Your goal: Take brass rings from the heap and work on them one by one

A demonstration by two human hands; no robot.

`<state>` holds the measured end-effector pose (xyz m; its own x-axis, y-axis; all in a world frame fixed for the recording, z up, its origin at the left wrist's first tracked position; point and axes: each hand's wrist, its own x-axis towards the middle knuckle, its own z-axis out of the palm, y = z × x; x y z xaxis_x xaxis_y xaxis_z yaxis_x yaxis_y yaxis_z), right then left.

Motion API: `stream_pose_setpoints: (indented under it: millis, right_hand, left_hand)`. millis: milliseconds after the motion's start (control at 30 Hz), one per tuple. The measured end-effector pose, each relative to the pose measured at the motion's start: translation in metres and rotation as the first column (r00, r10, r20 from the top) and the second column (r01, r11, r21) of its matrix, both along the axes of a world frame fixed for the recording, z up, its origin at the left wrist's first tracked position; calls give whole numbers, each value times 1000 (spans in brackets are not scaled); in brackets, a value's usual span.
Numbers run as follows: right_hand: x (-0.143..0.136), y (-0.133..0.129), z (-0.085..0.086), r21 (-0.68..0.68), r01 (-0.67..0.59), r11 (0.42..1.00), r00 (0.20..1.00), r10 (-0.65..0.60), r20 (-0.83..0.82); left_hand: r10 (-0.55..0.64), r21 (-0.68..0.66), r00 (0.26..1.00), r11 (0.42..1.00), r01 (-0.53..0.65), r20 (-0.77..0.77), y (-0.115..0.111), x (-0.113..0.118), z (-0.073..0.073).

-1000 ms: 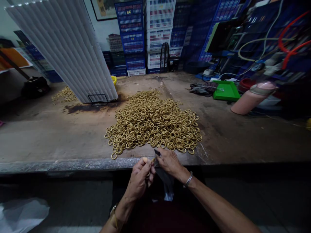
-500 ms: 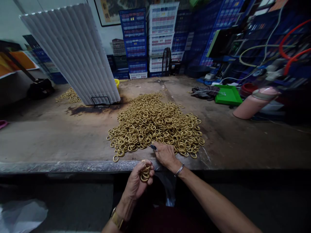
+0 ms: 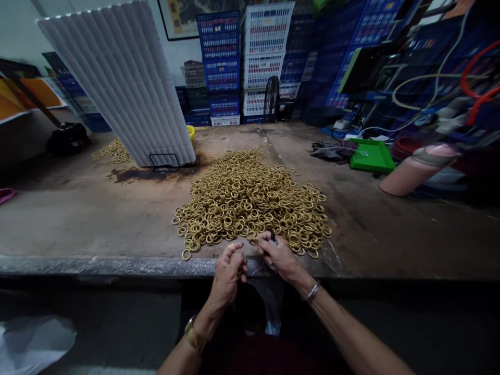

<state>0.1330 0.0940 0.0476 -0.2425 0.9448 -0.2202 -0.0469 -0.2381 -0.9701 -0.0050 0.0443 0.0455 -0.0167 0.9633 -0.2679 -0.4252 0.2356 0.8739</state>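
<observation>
A wide pile of gold-coloured metal rings (image 3: 250,192) lies on the worktable (image 3: 371,229), spreading close to its front edge. My left hand (image 3: 226,273) is curled just past that edge, palm turned inward. Gold rings are clasped in it, mostly hidden by the fingers. At the near side of the pile, my right hand (image 3: 279,255) is closed around a slim dark tool (image 3: 273,236), of which only a short end sticks up; its kind cannot be made out. One ring (image 3: 253,241) lies right at the right fingertips; whether they pinch it is unclear.
A tall corrugated white panel (image 3: 117,83) stands in a black wire holder at the left, with a smaller ring heap (image 3: 113,151) behind it. Toward the right are a green tray (image 3: 373,156) and a pink bottle (image 3: 417,169). Stacked crates (image 3: 222,67) line the back.
My right hand has drawn back slightly to the right from the pile, and the tool now points upward. My left hand has turned and risen, so its rings are mostly covered.
</observation>
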Motion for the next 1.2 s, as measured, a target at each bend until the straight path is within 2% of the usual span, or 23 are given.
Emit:
stream_pose_setpoints:
  millis: [167,233,333,400,467,567,633,700,767,867,1033,1133,1200]
  right_hand:
    - [-3,-10,3,-80,-118,990,983,105,-151]
    - [-4,-11,2,-75,-129,989,983,117,-141]
    - [-4,-10,0,-42,-125,991,992,124,-37]
    - [-4,-9,0,16,-121,993,990,120,75]
    - [-4,-7,1,145,-121,982,975,90,204]
    - [-5,-6,3,350,-160,923,930,22,368]
    - [-6,-6,4,382,-177,907,909,2,416]
    - [-8,-7,5,349,-164,922,910,5,415]
    - [-10,-8,5,305,-141,942,919,11,394]
    - [-11,-9,5,247,-130,960,938,38,344]
    - [-10,-9,2,160,-129,979,972,93,216]
    - [-10,-8,0,190,-108,976,971,62,232]
    - [-9,-8,-2,247,-84,965,954,6,300]
  left_hand:
    - [-20,12,996,1000,21,-85,2,3,0]
    - [-20,17,993,1000,22,-118,2,3,1]
    - [-18,51,975,998,29,-221,1,3,1]
    - [-1,90,945,995,32,-327,0,2,1]
    - [38,168,896,985,41,-443,-1,2,2]
    - [113,309,812,947,85,-572,-1,2,3]
    - [122,333,792,937,107,-598,-1,2,4]
    - [47,252,829,961,116,-557,-1,2,7]
    - [-98,100,883,982,161,-459,-2,2,9]
    - [-238,-29,932,970,239,-272,-4,1,10]
    - [-209,-2,977,978,209,-45,-7,2,7]
    - [-187,9,982,982,188,-26,-7,3,6]
    - [-174,9,984,985,174,-41,-8,3,5]
